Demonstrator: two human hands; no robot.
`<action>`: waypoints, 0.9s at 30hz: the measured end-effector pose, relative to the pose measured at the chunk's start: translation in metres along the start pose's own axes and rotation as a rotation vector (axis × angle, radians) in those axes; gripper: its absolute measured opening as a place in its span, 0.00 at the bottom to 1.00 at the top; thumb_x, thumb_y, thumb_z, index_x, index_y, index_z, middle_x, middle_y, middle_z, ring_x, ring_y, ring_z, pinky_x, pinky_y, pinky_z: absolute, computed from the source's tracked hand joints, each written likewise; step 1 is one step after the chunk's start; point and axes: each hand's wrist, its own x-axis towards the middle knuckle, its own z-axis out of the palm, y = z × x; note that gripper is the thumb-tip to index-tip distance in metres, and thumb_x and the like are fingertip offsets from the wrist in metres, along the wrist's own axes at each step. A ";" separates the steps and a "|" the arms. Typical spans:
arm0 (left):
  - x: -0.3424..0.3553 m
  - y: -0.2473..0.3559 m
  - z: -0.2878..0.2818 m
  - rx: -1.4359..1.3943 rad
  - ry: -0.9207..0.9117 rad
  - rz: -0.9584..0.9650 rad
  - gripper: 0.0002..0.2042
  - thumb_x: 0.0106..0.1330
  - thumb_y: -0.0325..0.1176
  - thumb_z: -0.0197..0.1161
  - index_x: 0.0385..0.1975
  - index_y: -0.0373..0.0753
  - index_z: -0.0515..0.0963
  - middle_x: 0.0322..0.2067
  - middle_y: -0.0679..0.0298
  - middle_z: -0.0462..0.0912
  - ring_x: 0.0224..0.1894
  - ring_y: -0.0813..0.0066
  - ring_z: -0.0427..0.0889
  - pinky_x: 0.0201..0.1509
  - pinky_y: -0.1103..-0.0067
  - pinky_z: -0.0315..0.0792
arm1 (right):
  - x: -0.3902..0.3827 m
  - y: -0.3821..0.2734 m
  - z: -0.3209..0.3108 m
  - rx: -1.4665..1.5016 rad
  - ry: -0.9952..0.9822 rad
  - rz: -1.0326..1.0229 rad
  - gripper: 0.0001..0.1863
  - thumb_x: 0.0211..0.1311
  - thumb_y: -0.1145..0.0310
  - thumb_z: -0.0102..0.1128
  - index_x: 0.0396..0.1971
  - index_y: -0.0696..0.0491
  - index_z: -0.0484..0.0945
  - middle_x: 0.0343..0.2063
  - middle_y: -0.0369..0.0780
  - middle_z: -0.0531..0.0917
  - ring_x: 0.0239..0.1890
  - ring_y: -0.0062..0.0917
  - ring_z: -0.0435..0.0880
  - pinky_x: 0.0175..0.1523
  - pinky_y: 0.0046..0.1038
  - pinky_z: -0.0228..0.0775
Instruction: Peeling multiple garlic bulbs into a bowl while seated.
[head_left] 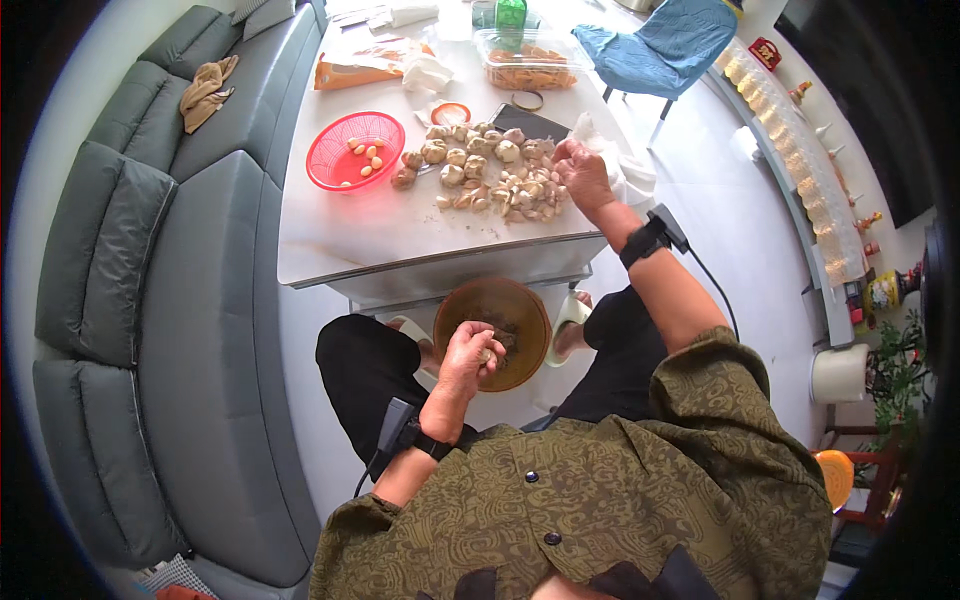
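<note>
My left hand (466, 358) is raised over a brown bowl (455, 300) on the floor between my feet. Its fingers are curled around a pale garlic clove (487, 356), partly hidden by them. At the right edge of the table, my right hand (584, 176) hovers by the loose garlic cloves (527, 195), its fingers bent and apart, with nothing visible in them. Behind the cloves lie several whole garlic heads (475, 148). A red plastic basket (322, 160) to the left holds several peeled cloves (366, 152). Dark scraps, perhaps skins, lie inside the bowl.
The white table (330, 245) also carries a clear plastic box of brown food (530, 70), an orange package (355, 68), a dark flat tablet-like object (530, 122) and crumpled white plastic (630, 172). A grey sofa (210, 330) runs along the left; a blue-covered chair (665, 45) stands beyond the table.
</note>
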 end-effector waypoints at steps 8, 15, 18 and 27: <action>0.011 0.000 -0.010 -0.188 -0.148 0.145 0.19 0.67 0.48 0.44 0.32 0.36 0.71 0.21 0.62 0.75 0.17 0.77 0.71 0.17 0.83 0.63 | -0.115 -0.093 0.003 0.696 -0.410 0.409 0.03 0.51 0.78 0.51 0.27 0.56 0.73 0.19 0.33 0.77 0.23 0.13 0.75 0.27 0.17 0.67; 0.001 0.017 0.003 -0.388 -0.262 0.159 0.25 0.65 0.53 0.44 0.38 0.33 0.71 0.31 0.63 0.77 0.33 0.76 0.77 0.36 0.79 0.74 | -0.165 -0.122 0.022 0.458 -0.408 0.102 0.06 0.46 0.72 0.57 0.27 0.53 0.75 0.24 0.39 0.77 0.29 0.29 0.78 0.36 0.26 0.71; -0.003 0.016 0.006 -0.424 -0.290 0.191 0.25 0.65 0.53 0.45 0.40 0.32 0.71 0.35 0.62 0.77 0.36 0.75 0.77 0.41 0.76 0.75 | -0.171 -0.124 0.028 0.189 -0.324 -0.288 0.09 0.45 0.66 0.59 0.28 0.52 0.76 0.26 0.40 0.76 0.35 0.33 0.76 0.39 0.31 0.70; -0.026 0.028 0.009 -0.122 -0.317 0.137 0.19 0.68 0.40 0.45 0.55 0.35 0.61 0.40 0.54 0.76 0.33 0.66 0.81 0.35 0.74 0.78 | -0.179 -0.112 0.017 0.855 -0.295 0.467 0.07 0.56 0.70 0.53 0.30 0.57 0.77 0.19 0.31 0.76 0.19 0.11 0.70 0.25 0.15 0.65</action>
